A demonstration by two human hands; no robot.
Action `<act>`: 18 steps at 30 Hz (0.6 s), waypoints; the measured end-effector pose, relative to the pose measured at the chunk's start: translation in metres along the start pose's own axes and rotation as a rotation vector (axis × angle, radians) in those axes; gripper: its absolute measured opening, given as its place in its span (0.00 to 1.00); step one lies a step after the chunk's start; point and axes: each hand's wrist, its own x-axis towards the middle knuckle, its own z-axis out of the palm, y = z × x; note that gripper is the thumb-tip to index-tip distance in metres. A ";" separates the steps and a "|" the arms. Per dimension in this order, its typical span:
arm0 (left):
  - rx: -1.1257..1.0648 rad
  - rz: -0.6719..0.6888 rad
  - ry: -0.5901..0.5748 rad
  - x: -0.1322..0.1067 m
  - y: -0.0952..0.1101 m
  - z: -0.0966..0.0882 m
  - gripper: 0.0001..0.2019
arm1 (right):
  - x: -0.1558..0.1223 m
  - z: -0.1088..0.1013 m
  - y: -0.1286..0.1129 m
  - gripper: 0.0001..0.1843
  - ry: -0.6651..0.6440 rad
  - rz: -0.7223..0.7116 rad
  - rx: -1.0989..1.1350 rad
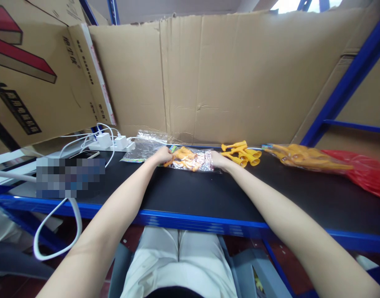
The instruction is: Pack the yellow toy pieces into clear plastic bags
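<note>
A clear plastic bag (201, 156) with several orange, horn-shaped plastic pieces (185, 155) in it lies on the black shelf top between my hands. My left hand (163, 156) is closed on the bag's left end, beside a small coloured label strip. At the opposite end, my right hand (218, 160) is against the bag, its fingers hidden behind shiny plastic; I cannot make out whether they are inside it or closed on its edge. Just right of that hand sits a loose pile of orange horn-shaped pieces (243, 154).
Flat clear bags (146, 145) lie behind my left hand. Further right are a filled bag of orange pieces (301, 156) and a red plastic bag (363, 169). A white power strip (127, 145) with cables stands left. Cardboard (227, 82) walls the back; a blue rail (202, 222) edges the front.
</note>
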 end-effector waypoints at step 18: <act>0.095 0.122 -0.175 -0.008 0.003 -0.008 0.23 | 0.025 0.003 0.025 0.17 0.152 -0.284 -0.300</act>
